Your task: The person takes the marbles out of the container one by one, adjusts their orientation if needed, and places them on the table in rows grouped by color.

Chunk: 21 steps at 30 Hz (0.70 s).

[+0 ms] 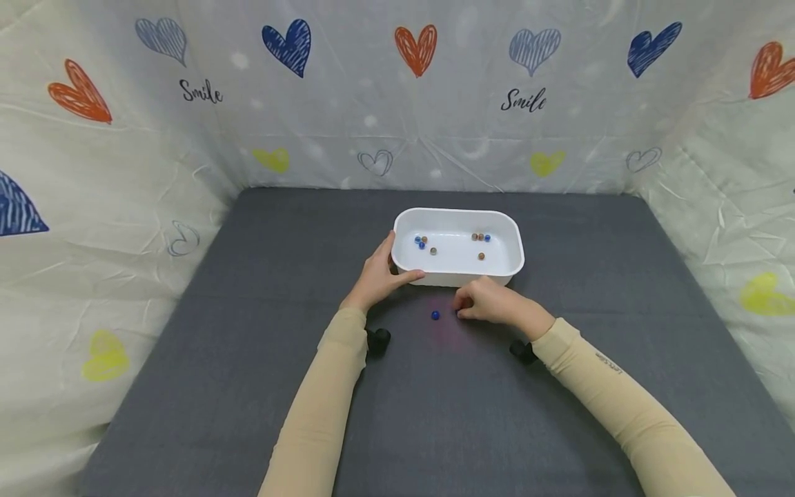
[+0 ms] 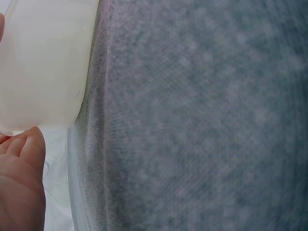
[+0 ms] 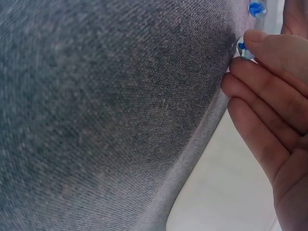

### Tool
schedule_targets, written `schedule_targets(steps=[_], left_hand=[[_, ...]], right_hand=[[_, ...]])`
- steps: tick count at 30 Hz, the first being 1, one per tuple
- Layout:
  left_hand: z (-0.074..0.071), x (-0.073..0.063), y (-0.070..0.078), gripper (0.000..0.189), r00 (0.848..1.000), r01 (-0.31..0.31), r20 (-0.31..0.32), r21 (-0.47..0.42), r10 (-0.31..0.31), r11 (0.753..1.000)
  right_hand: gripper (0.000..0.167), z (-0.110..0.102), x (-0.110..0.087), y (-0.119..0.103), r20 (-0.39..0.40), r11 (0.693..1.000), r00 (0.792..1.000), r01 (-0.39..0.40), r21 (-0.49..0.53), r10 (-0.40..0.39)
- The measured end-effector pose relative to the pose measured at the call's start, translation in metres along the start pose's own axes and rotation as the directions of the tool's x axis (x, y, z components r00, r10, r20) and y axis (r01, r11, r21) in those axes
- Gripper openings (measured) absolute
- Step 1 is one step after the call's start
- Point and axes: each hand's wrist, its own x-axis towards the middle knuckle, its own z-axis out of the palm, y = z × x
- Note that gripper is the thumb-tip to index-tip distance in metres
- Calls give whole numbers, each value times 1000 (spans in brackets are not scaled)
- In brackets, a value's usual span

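Observation:
A white tub (image 1: 458, 279) stands towards the back of the table with several blue and brownish marbles on its floor. My left hand (image 1: 377, 275) holds its front left corner, fingers along the end and thumb across the front wall. In the left wrist view, the fingers (image 2: 33, 149) touch the tub (image 2: 45, 62). Just in front of the tub, my right hand (image 1: 493, 302) pinches a clear marble with a blue swirl (image 3: 244, 47) between thumb and forefinger, low at the table. Another blue marble (image 1: 435, 315) lies on the cloth to its left.
Dark grey cloth (image 1: 447, 414) covers the table. A white curtain (image 1: 335, 103) printed with hearts hangs behind it and at both sides. Black wrist-worn devices (image 1: 377, 342) show beneath both forearms.

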Motion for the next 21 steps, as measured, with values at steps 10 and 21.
schedule_targets(steps=[10, 21], left_hand=[[1, 0, 0, 113, 1000, -2, 1, -13, 2, 1000], [1, 1, -1, 112, 1000, -22, -5, -22, 22, 1000]], right_hand=[[5, 2, 2, -3, 7, 996, 1000, -11, -90, 11], [6, 2, 3, -3, 19, 989, 1000, -8, -149, 10]])
